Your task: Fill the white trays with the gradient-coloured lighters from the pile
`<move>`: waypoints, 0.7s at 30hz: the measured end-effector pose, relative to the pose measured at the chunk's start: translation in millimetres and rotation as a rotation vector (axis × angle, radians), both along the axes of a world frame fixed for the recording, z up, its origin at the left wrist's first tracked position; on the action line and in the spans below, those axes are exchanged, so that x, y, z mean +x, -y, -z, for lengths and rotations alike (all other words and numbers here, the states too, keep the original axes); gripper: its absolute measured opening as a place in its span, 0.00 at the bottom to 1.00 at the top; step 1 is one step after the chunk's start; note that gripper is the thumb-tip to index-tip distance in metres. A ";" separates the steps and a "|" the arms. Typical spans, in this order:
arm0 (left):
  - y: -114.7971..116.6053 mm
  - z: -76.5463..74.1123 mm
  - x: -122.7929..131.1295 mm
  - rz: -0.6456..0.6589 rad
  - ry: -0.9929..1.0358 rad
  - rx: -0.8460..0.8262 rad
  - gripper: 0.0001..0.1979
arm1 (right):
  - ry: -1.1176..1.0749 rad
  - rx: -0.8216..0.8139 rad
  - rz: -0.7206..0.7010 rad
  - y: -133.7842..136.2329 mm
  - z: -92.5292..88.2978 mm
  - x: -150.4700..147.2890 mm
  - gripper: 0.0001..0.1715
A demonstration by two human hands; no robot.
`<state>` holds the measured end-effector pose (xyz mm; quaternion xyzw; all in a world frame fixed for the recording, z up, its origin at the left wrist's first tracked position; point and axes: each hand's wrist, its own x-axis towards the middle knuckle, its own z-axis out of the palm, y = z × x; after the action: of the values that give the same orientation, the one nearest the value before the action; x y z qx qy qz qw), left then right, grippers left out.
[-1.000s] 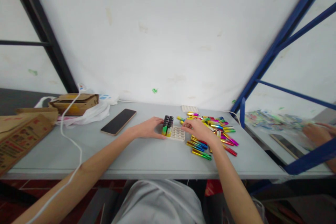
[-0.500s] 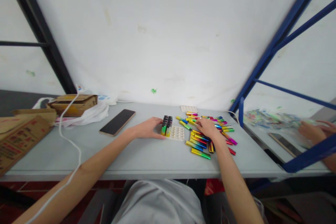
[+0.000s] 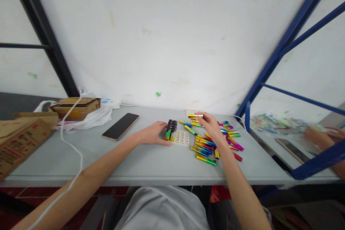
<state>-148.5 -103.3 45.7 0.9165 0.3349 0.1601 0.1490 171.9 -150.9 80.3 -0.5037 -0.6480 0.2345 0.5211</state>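
My left hand [image 3: 152, 133] spans the left edge of a small white tray [image 3: 182, 138], thumb at its front corner and fingers by the back. Black-topped lighters [image 3: 171, 129] with shiny green and yellow bodies stand upright in the tray's left columns; the round pockets to their right show bare. Pinched in my right hand [image 3: 211, 125] is a gold lighter [image 3: 196, 115], held level above the far side of a loose pile. In that pile, shiny lighters [image 3: 203, 147] in gold, blue, green, red and purple lie flat, partly covered by my right hand and forearm.
A second white tray [image 3: 192, 111] lies against the wall. Left of my hand is a phone [image 3: 121, 126]. Cardboard boxes [image 3: 27, 138] and a white plastic bag [image 3: 101, 116] sit further left. A white cable [image 3: 81, 158] crosses my left forearm. Another person's hands [image 3: 320, 136] are beyond the blue frame [image 3: 269, 63].
My right hand has risen from the pile and moved slightly away from me, with a gold lighter now showing in its fingers. My left hand stays at the tray.
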 end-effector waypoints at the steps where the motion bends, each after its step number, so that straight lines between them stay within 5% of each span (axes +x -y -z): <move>1: 1.1 0.1 1.3 -0.008 0.001 0.010 0.46 | -0.056 -0.012 -0.006 0.1 -0.7 -4.8 0.28; 12: -0.7 1.3 0.6 0.023 0.056 -0.023 0.43 | -0.492 -0.174 -0.344 17.3 -1.9 -54.5 0.28; 21: -3.2 0.5 -3.0 0.036 0.026 -0.041 0.46 | -0.517 -0.499 -0.198 18.5 -0.1 -68.8 0.37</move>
<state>-151.5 -100.1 45.2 0.9170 0.3194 0.1626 0.1751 103.1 -169.4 80.4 -0.4742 -0.4635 0.5539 0.5035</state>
